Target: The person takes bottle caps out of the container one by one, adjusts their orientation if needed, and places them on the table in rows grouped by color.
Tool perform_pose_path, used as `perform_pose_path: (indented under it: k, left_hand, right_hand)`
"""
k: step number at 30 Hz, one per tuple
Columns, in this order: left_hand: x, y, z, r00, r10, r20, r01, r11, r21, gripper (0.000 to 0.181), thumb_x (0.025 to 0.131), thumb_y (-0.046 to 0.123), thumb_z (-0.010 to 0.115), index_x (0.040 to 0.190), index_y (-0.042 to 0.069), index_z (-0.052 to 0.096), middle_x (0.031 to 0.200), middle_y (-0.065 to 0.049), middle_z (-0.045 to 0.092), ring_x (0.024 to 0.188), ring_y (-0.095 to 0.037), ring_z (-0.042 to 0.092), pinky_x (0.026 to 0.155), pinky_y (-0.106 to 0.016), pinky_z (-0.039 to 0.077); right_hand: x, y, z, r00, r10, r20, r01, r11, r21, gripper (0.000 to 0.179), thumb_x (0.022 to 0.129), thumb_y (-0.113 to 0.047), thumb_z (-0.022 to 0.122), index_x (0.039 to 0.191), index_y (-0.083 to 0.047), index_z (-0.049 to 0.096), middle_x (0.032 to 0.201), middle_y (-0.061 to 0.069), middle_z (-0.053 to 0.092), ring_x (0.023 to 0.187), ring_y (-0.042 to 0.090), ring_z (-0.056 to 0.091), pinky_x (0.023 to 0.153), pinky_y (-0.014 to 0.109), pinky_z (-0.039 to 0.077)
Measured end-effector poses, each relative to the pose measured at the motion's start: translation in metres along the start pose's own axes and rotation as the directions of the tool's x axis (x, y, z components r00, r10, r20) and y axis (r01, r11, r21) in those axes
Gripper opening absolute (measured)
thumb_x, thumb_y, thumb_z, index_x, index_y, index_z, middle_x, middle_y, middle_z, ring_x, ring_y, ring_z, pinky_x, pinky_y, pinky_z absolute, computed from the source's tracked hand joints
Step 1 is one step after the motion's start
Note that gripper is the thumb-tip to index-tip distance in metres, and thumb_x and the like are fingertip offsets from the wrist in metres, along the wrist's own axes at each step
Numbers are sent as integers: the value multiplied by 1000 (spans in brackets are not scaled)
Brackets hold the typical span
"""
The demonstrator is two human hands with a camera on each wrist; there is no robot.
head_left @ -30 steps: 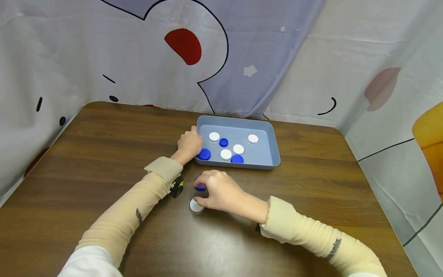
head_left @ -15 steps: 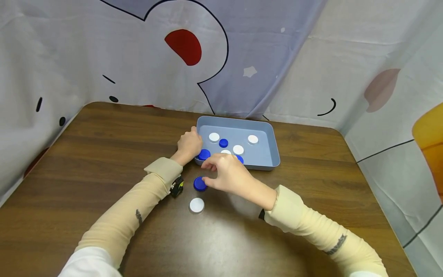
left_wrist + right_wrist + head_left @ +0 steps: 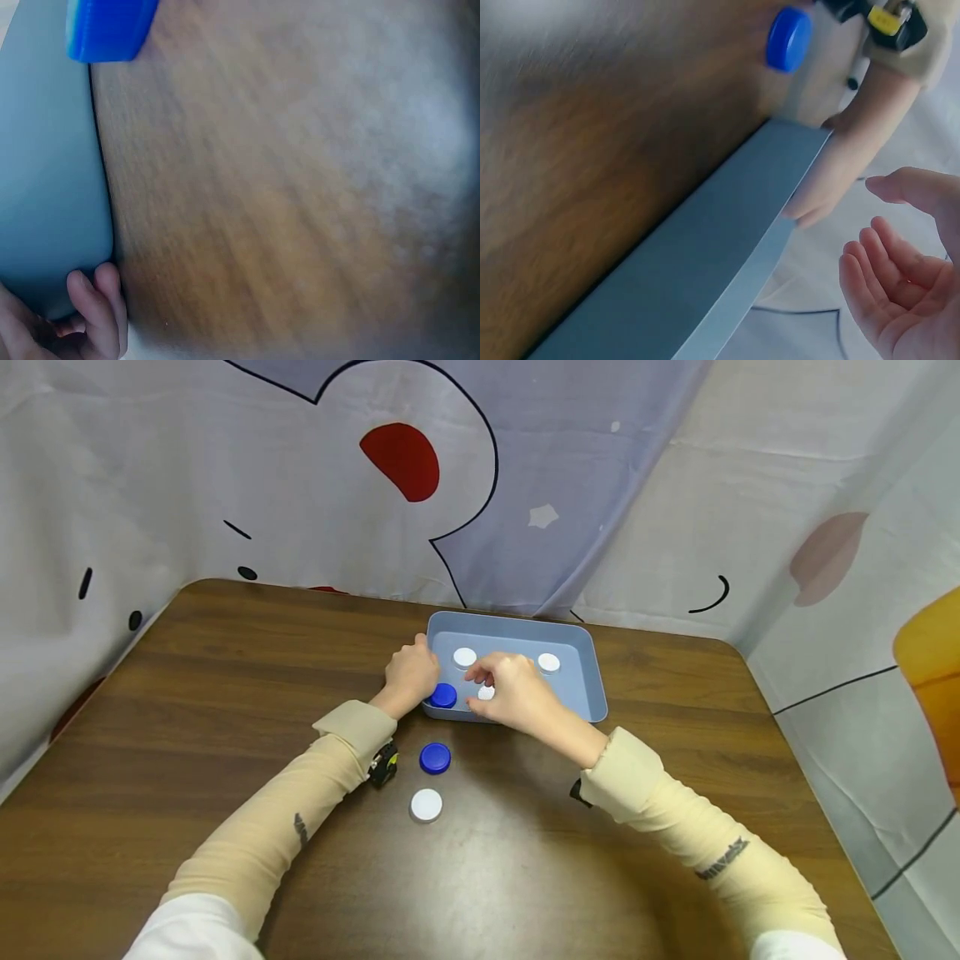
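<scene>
My left hand (image 3: 412, 672) grips the left end of a shallow grey-blue tray (image 3: 576, 695); in the left wrist view its fingers (image 3: 94, 311) curl against the tray wall (image 3: 52, 165). Above the tray's front part is my right hand (image 3: 519, 693), thumb and fingers spread apart with nothing between them. Inside the tray are a blue cap (image 3: 444, 696) by the left hand and white caps, one at the back left (image 3: 465, 657) and another at the right (image 3: 549, 662). A white cap (image 3: 487, 692) shows between the right thumb and fingers. Other caps there are hidden behind this hand.
On the brown wooden table (image 3: 262, 652), a blue cap (image 3: 435, 758) and a white cap (image 3: 426, 806) lie in front of the tray. A black device (image 3: 383, 765) is strapped at the left wrist. Printed cloth (image 3: 585, 468) hangs behind the table.
My right hand has moved away from the two caps on the table, forward to above the tray. Both caps stay on the table. The left hand has stayed at the tray's end.
</scene>
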State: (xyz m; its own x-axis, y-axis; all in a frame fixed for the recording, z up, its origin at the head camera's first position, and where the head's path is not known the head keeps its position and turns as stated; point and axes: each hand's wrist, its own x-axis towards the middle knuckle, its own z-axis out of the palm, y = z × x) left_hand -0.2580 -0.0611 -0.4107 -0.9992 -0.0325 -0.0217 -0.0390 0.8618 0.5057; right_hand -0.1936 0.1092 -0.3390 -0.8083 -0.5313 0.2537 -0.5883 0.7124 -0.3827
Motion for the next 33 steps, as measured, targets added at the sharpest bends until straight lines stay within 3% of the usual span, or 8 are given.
perform_pose_path:
  k: [8, 16, 33]
  left_hand:
    - [0, 0, 0, 1000, -12, 11, 12, 1000, 7, 32, 99, 21, 40, 121, -1, 46, 113, -29, 63, 104, -44, 63, 81, -53, 52]
    - [0, 1, 0, 1000, -19, 18, 19, 1000, 1, 32, 99, 21, 39, 123, 0, 45, 113, -29, 63, 104, -43, 63, 82, -52, 52]
    - [-2, 6, 1, 1000, -15, 22, 15, 1000, -3, 33, 100, 22, 39, 124, 0, 45, 112, -28, 64, 102, -42, 64, 80, -52, 53]
  right_hand:
    - [15, 25, -5, 995, 97, 14, -96, 994, -43, 23, 74, -17, 79, 94, -6, 73, 93, 9, 72, 85, 24, 68, 73, 32, 54]
    - [30, 44, -4, 990, 130, 48, -127, 990, -64, 32, 76, -18, 79, 103, -2, 71, 103, 13, 71, 93, 27, 67, 79, 37, 53]
    - [49, 71, 18, 960, 227, 162, -206, 969, -135, 35, 78, -27, 77, 104, -4, 71, 104, 10, 72, 91, 22, 66, 85, 38, 51]
